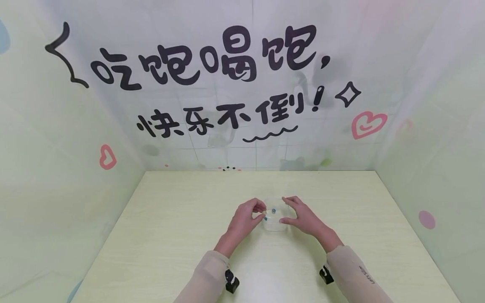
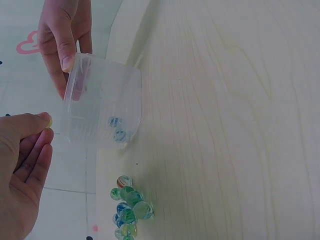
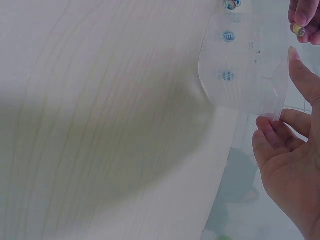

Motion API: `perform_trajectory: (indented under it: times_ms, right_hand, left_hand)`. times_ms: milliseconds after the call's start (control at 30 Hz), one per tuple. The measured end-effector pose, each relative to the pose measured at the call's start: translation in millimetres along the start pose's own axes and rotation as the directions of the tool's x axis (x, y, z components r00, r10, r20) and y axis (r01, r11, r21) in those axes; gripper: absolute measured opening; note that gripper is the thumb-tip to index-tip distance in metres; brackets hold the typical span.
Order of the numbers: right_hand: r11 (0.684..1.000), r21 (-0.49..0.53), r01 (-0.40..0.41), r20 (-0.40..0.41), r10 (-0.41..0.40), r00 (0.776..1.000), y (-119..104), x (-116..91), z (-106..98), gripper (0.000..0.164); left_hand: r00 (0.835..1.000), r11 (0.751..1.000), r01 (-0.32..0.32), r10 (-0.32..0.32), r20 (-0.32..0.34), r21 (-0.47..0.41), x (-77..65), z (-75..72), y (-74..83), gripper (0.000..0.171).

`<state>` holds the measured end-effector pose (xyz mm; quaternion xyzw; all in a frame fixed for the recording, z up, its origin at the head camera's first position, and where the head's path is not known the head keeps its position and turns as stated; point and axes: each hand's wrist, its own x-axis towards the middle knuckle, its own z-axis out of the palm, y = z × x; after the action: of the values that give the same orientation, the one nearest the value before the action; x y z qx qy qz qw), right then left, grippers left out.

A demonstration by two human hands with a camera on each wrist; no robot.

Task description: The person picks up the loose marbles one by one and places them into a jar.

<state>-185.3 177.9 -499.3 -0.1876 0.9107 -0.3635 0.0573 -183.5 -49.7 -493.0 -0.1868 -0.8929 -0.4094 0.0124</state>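
A clear plastic container (image 1: 278, 227) stands on the table between the two hands. My right hand (image 1: 308, 219) holds its right side, with fingers and thumb at the rim. Two blue-striped marbles (image 2: 114, 122) lie on the container's bottom. My left hand (image 1: 242, 219) is at the container's left rim and pinches a yellowish marble (image 3: 299, 30) between thumb and fingertips. In the left wrist view, this marble is mostly covered by the thumb and fingers. Several green, blue and red-streaked glass marbles (image 2: 134, 198) lie grouped on the table beside the container; the left hand hides them in the head view.
The pale wooden table (image 1: 159, 235) ends at a printed back curtain (image 1: 235, 155) with black lettering. Light side curtains (image 1: 435, 176) rise along its left and right edges. A black wrist device (image 1: 232, 281) sits at each sleeve.
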Motion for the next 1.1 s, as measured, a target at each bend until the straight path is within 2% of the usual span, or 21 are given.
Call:
perform_trajectory:
  times_ms: [667, 1100]
  right_hand:
    - [1.000, -0.002, 0.007, 0.003, -0.007, 1.000, -2.1, -0.4, 0.3, 0.073]
    - [1.000, -0.007, -0.005, 0.003, 0.005, 1.000, -2.4, -0.7, -0.8, 0.073]
  left_hand:
    - [1.000, 0.999, -0.002, 0.002, 0.007, 0.037, 1.0, 0.5, 2.9, 0.020]
    - [1.000, 1.000, -0.010, 0.010, 0.001, 0.011, 0.7, -2.8, 2.4, 0.021]
